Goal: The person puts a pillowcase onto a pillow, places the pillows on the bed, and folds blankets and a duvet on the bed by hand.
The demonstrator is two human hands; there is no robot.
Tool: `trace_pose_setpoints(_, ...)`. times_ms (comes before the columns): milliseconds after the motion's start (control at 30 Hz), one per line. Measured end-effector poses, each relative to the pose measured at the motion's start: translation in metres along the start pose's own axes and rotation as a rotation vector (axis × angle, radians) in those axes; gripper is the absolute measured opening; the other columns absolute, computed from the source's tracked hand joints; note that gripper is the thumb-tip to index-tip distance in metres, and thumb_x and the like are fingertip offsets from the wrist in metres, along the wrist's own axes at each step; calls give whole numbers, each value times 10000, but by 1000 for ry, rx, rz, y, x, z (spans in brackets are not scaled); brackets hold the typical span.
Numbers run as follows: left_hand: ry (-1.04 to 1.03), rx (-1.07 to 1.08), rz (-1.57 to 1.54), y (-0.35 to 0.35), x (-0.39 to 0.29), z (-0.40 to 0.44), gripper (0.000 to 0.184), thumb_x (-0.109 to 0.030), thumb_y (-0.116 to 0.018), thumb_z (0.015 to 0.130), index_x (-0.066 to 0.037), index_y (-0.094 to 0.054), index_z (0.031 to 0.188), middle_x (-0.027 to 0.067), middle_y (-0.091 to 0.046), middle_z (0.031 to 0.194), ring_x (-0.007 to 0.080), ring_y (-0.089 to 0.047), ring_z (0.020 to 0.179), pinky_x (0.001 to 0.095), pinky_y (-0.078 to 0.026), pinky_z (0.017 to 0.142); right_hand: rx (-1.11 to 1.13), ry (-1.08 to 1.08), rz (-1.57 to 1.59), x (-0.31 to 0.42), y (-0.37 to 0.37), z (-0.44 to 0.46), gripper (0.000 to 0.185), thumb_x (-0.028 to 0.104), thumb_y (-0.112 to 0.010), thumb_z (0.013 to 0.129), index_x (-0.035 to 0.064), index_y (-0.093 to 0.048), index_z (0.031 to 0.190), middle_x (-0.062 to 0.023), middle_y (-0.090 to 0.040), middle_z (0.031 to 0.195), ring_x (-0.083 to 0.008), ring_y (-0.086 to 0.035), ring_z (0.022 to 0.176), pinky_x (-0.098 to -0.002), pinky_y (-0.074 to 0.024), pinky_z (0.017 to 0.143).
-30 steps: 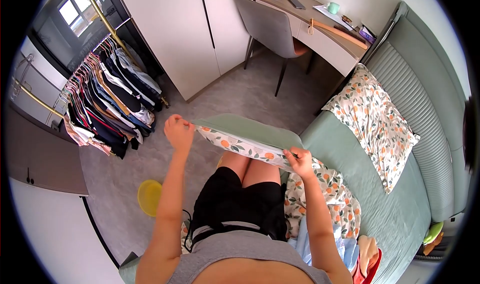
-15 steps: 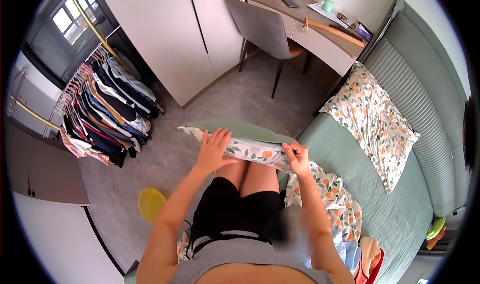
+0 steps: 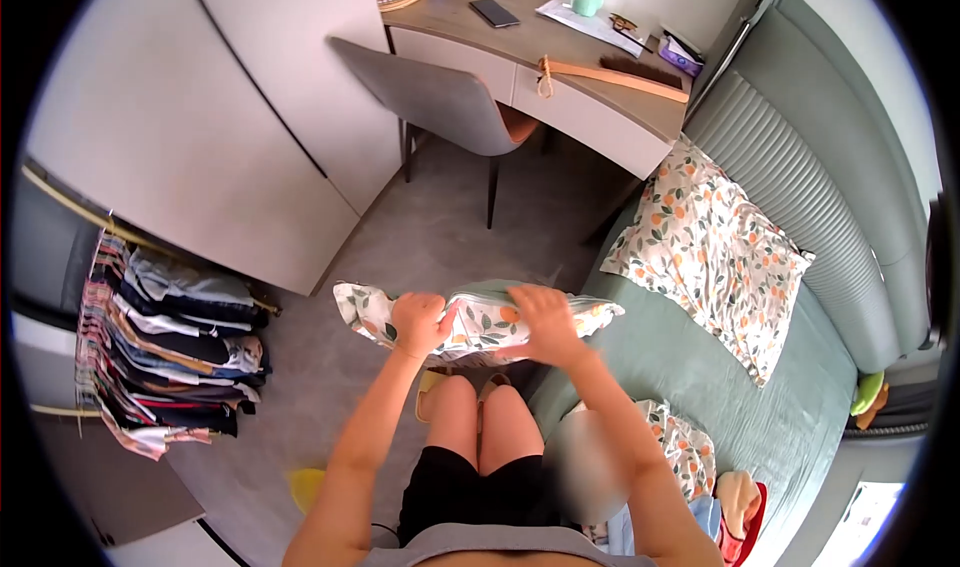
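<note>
A pillow [image 3: 486, 319] in a white case printed with oranges and green leaves is held up in front of my legs, with a plain green side showing along its far edge. My left hand [image 3: 420, 324] is closed on its near edge, left of the middle. My right hand [image 3: 547, 329] grips it right of the middle, fingers over the top and thumb lower down. The pillow's underside is hidden. A second pillow [image 3: 710, 257] with the same print lies on the green bed [image 3: 640, 352], to the right of my hands.
A grey chair [image 3: 440, 92] stands at the desk [image 3: 590, 52], which holds a phone, a green mug and a wooden-handled brush. Clothes [image 3: 190, 337] hang on a rack at left. A yellow basin [image 3: 308, 489] is on the floor. Printed fabric [image 3: 685, 447] and clothes lie on the bed.
My hands have moved closer together along the pillow, which has tilted to show more of its printed side. The view has turned, and the pillow now appears lower.
</note>
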State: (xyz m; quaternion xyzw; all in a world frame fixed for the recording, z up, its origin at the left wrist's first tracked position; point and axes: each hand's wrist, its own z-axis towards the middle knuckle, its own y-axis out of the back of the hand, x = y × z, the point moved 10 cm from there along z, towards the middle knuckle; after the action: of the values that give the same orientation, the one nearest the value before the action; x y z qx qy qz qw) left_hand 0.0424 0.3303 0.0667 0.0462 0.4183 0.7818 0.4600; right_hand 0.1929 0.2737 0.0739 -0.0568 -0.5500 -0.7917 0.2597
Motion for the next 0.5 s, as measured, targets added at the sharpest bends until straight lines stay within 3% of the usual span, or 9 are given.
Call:
trace_pose_setpoints(67,-10,38,-78,-8,-4,16,347,-189,-681,628,-90,-373,503,53,-399,462,259,-438,448,350,-321,440,259,-212,-160,-11,-38,-5,762,442,-740,530,52,-454,1118,-91,-523,997,-258,-507,940,-407,-377,786)
trace_pose_setpoints(100,-29,55,-120,-8,-11,26,348,-188,-682,626,-91,-371,503,53,-399,461,259,-436,445,350,-322,440,174,-303,-194,-20,-43,-7,628,442,-730,551,69,-514,1008,-91,-575,884,-252,-563,851,-386,-421,693)
trace_pose_setpoints(200,-131,129,-203,2,-28,62,352,-189,-689,620,-96,-372,501,42,-394,467,245,-429,446,338,-329,457,263,-571,52,-32,-59,-29,453,388,-748,573,55,-577,827,-97,-551,642,-284,-557,613,-369,-434,556)
trace_pose_setpoints(267,-232,132,-311,10,-50,91,355,-192,-694,620,-95,-375,497,38,-385,464,244,-417,440,342,-320,458,-22,-616,186,-24,-20,-34,377,394,-717,612,68,-565,726,-112,-553,547,-309,-563,526,-406,-435,479)
trace_pose_setpoints(300,-287,164,-280,13,-63,106,326,-190,-695,618,-94,-400,516,24,-408,489,221,-436,472,332,-338,501,-63,-759,309,-24,-11,-43,345,363,-699,666,49,-559,694,-122,-578,583,-297,-586,559,-400,-455,521)
trace_pose_setpoints(367,-372,163,-330,23,-91,142,303,-178,-685,628,-92,-410,532,26,-425,514,218,-450,503,335,-348,528,-129,-1046,669,-14,2,-62,295,295,-709,700,28,-592,739,-106,-585,589,-172,-573,523,-308,-452,514)
trace_pose_setpoints(433,-451,176,-395,28,-129,171,230,-147,-654,657,-82,-447,580,30,-472,578,224,-480,569,351,-377,605,-343,-1065,924,0,38,-68,283,238,-721,714,0,-614,822,-28,-585,616,-68,-503,555,-238,-433,534)
trace_pose_setpoints(500,-470,181,-508,33,-170,181,110,-114,-618,694,-78,-514,687,34,-530,726,231,-507,689,381,-391,717,-429,-1168,1058,14,79,-85,264,220,-712,727,-5,-616,825,-2,-587,650,-63,-501,591,-234,-435,558)
